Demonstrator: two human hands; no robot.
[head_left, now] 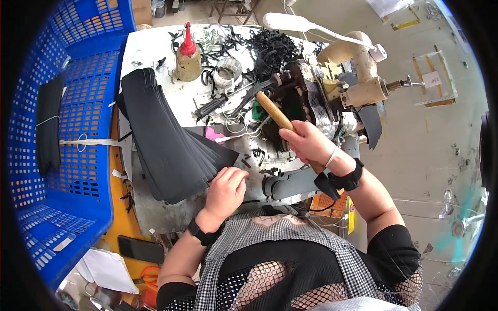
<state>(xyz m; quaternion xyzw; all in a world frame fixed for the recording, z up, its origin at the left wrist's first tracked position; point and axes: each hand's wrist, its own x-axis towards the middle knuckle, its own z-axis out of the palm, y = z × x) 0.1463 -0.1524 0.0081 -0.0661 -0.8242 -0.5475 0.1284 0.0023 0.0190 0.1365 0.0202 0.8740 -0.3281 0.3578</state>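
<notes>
My right hand (308,142) is wrapped round the wooden handle of a hammer (275,111). Its bare handle end points away from me, and the black head hangs by my wrist. Close to the near right corner of a fanned stack of black strips (168,140), my left hand (226,191) has its fingers curled together. Whatever lies under those fingers is hidden. The strips are flat, dark and sheet-like, spread over the left part of the table. A pink-handled tool (213,134) lies between the stack and the hammer.
A machine (358,88) with a white lamp (290,22) stands at the right. Black scraps (272,49), a red-capped bottle (188,62) and a tape roll (226,72) lie at the back. A blue crate (85,62) flanks the left; a phone (140,249) rests below.
</notes>
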